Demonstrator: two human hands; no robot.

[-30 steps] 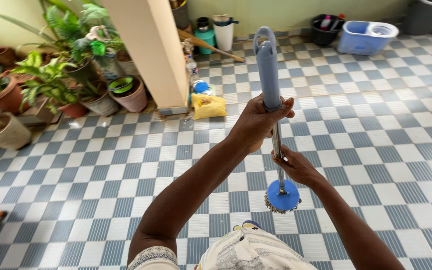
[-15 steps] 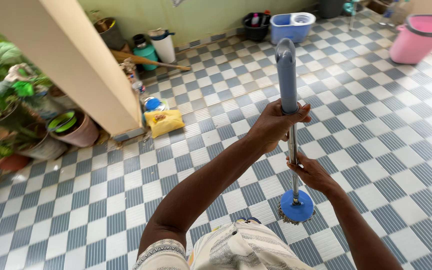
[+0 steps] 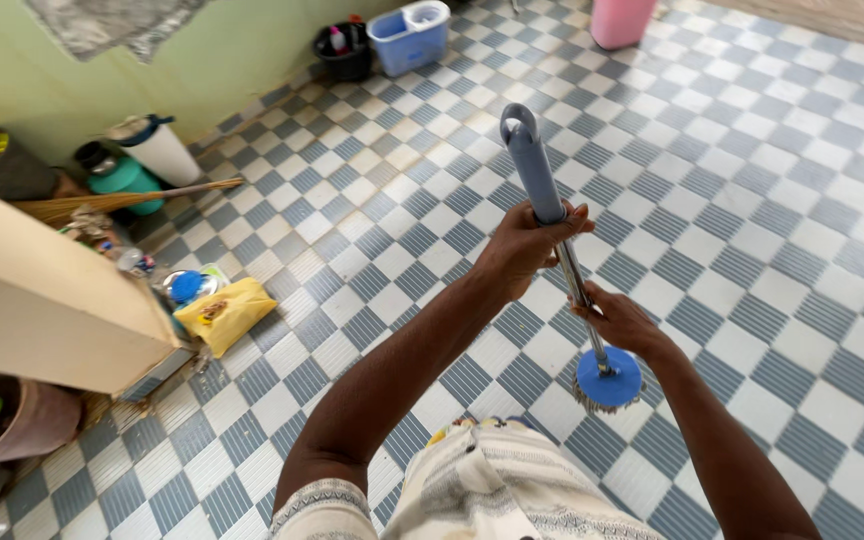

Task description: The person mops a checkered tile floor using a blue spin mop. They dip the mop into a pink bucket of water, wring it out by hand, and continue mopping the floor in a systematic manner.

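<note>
Two hands clenched on one mop: left hand at its grey grip, right hand lower, above its blue head.

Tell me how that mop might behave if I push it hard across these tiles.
The mop has a thin metal shaft, so it probably stays stiff. Its small blue round head with a short fringe likely glides easily. Left hand high and right hand low should keep it from tipping.
</note>
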